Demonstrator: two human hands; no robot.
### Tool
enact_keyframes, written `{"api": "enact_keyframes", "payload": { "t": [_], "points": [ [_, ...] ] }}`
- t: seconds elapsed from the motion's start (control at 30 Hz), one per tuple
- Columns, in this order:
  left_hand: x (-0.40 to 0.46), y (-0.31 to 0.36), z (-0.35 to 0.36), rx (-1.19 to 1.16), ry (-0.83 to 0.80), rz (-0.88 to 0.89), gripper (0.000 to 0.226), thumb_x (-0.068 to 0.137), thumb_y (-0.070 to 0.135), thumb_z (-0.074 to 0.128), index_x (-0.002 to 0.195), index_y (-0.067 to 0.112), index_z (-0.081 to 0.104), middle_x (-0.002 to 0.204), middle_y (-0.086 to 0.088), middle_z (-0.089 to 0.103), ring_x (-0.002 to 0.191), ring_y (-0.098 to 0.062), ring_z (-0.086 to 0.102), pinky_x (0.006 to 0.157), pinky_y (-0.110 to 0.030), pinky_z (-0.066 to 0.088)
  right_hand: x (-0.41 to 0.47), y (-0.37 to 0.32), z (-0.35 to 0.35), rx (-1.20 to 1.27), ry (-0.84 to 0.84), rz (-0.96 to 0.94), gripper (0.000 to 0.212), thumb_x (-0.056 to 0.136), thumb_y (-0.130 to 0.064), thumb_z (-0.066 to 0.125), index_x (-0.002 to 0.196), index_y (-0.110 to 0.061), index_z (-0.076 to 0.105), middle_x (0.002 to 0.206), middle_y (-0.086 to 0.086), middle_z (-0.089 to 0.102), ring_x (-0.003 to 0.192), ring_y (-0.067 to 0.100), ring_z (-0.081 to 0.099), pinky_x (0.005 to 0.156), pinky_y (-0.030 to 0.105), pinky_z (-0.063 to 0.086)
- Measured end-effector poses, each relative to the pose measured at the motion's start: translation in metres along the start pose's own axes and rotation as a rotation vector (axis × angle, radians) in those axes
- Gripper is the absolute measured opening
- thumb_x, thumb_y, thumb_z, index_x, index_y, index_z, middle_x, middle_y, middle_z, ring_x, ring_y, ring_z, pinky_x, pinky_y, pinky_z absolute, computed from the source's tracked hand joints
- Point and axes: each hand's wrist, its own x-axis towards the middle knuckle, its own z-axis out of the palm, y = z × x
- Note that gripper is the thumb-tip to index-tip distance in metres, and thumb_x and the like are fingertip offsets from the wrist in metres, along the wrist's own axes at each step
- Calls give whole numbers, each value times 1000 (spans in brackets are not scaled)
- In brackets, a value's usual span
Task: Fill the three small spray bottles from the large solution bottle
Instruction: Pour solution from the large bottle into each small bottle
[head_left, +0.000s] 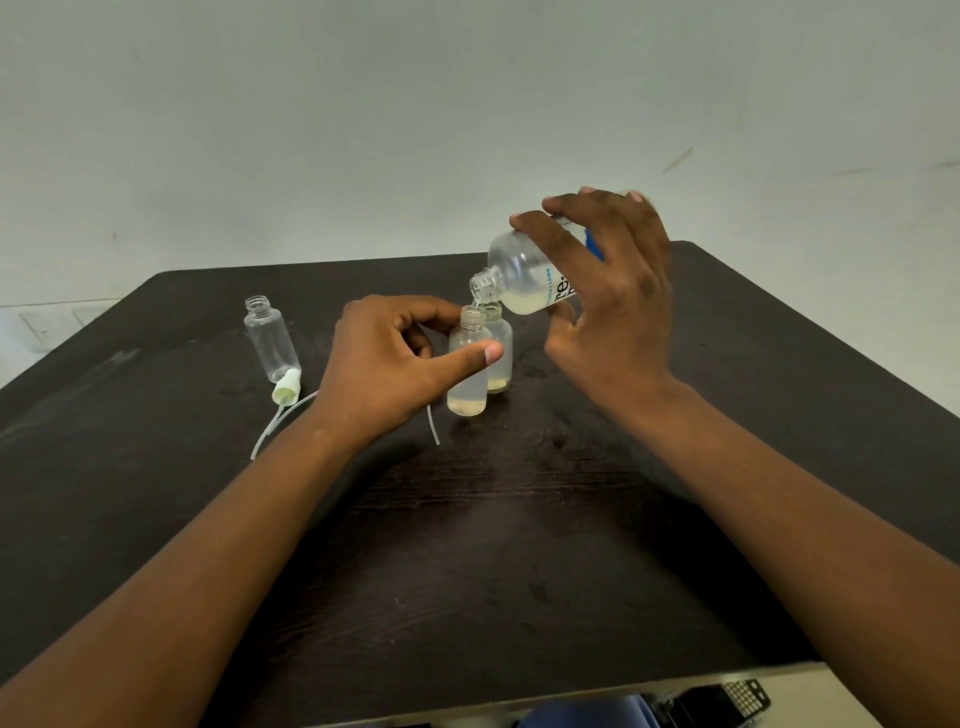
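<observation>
My right hand (613, 306) grips the large clear solution bottle (519, 270), tipped with its open neck down to the left. Liquid runs from it into a small open spray bottle (467, 384) standing on the dark table (519, 545). My left hand (395, 364) holds that small bottle between thumb and fingers. A second small bottle (501, 358) stands right behind it, touching, with some liquid at its bottom. The third small bottle (270, 338) stands uncapped and empty at the left.
A white spray cap (287, 389) with thin dip tubes (275, 426) lies by the empty bottle. Another tube (434, 426) pokes out under my left hand. A pale wall rises behind the table. A dark device (722, 701) sits below the near edge.
</observation>
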Motion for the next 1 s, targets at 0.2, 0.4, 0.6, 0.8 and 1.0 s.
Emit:
{"api": "enact_keyframes", "payload": {
  "t": [0.2,0.4,0.6,0.8,1.0],
  "points": [
    [0,-2,0,1,-1,-1,17,82,46,88,95,41,79,70,27,71,47,-22,57,50,-19,43,-1,0,0,2,2,0,74,66,4,55,134,-19,70,135,6,66,133,32,57,119,55,35],
    [0,-3,0,-6,-2,-19,17,82,45,89,94,41,79,70,27,71,46,-11,52,51,-17,42,0,0,1,-4,7,-2,73,66,5,56,134,-19,70,134,7,66,133,33,58,119,55,35],
    [0,-3,1,3,-9,-38,21,82,42,90,99,32,83,66,30,69,47,-5,50,51,-16,41,-1,0,1,3,2,3,74,66,6,56,134,-19,70,134,6,66,133,32,58,120,54,34],
    [-1,-3,1,7,-17,-34,19,82,41,90,98,34,82,63,31,67,47,-9,51,51,-17,41,0,-1,-1,3,-4,8,72,67,4,58,134,-20,70,134,5,66,133,31,58,120,53,34],
    [0,-3,0,9,-18,-28,22,83,43,89,100,31,83,65,32,68,46,-8,51,50,-17,41,0,-2,-1,6,-12,1,71,68,3,55,133,-19,70,134,6,66,132,32,58,120,54,34]
  ]
}}
